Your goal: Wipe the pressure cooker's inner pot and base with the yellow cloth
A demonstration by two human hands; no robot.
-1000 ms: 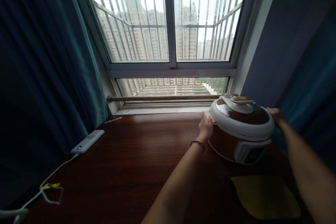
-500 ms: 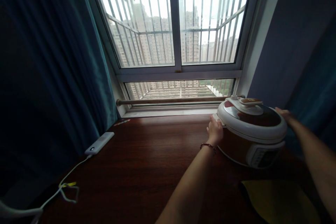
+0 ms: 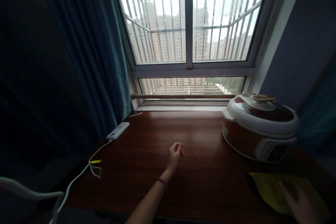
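- Table [image 3: 199, 168]: cooker [image 3: 259, 127] borne at right, now released by both hands; placement is judged finished.
- Mat [image 3: 265, 187]: overlapped by the blurred right hand [image 3: 298, 197], whose grip cannot be told.
- Left hand [image 3: 176, 152]: fingers curled together, nothing seen held.

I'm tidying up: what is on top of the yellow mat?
The right hand, blurred, is over the yellow mat; whether they touch is unclear. Part of the mat is covered by that hand, so anything there cannot be seen.

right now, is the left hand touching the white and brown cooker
Apart: the head view shows the left hand well left of the cooker, with wooden tabletop visible between them.
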